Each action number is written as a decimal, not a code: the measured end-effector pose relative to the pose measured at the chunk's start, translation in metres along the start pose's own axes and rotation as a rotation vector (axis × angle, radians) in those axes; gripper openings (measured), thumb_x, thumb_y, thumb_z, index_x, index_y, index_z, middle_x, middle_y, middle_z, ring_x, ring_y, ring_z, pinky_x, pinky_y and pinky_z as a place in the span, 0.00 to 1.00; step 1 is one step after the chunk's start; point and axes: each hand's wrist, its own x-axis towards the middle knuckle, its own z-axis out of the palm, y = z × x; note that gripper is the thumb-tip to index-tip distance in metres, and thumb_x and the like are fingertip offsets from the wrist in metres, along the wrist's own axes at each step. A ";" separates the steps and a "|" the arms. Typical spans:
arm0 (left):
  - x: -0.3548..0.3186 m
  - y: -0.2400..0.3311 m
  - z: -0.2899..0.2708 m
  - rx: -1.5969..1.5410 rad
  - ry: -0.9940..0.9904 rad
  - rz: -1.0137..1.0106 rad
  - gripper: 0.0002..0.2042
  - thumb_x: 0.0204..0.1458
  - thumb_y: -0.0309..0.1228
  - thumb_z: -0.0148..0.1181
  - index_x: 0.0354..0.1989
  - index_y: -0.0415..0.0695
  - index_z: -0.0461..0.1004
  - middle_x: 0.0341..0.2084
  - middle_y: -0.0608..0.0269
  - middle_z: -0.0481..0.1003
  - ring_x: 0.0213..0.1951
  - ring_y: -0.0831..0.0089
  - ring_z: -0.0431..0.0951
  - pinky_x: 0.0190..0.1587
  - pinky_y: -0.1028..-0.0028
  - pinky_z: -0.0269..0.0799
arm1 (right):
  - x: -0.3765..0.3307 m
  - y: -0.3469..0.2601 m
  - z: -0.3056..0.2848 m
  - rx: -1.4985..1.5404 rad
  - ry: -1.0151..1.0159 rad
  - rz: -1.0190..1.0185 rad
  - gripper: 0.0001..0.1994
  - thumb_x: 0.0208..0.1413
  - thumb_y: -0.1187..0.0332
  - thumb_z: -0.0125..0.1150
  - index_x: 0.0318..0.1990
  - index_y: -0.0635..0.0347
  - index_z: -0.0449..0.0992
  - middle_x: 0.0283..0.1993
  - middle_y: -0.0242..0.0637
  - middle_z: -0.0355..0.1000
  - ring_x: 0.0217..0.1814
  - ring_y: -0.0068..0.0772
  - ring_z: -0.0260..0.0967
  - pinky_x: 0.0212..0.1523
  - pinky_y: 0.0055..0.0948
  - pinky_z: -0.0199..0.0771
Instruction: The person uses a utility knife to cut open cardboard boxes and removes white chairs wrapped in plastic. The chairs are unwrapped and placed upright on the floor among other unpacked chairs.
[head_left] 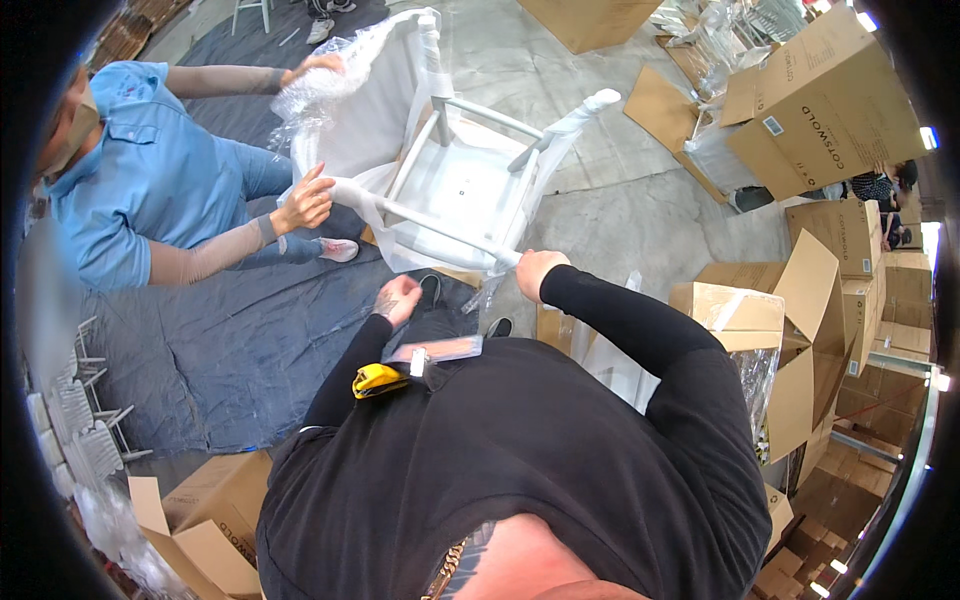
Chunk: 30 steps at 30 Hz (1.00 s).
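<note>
Loose wrapping (372, 130) could make the white chair (465, 178) slip from the right hand (540, 275) clenched on its near end; the left hand (398, 298) I can't tell.

Grey concrete floor (610, 215), stained in patches. Wrinkled dark blue-grey sheet (220, 370) spread over its left part. Brown cardboard box (590, 18) standing on bare concrete, far side. Co-worker's pink-and-white shoe (338, 249) on sheet.
</note>
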 end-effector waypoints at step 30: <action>0.107 0.135 0.184 -1.135 -0.114 -0.582 0.18 0.52 0.40 0.56 0.40 0.34 0.72 0.32 0.50 0.78 0.32 0.62 0.79 0.36 0.61 0.76 | -0.215 0.321 -0.039 0.457 1.052 0.609 0.22 0.61 0.51 0.47 0.37 0.62 0.77 0.38 0.50 0.75 0.43 0.53 0.73 0.44 0.43 0.70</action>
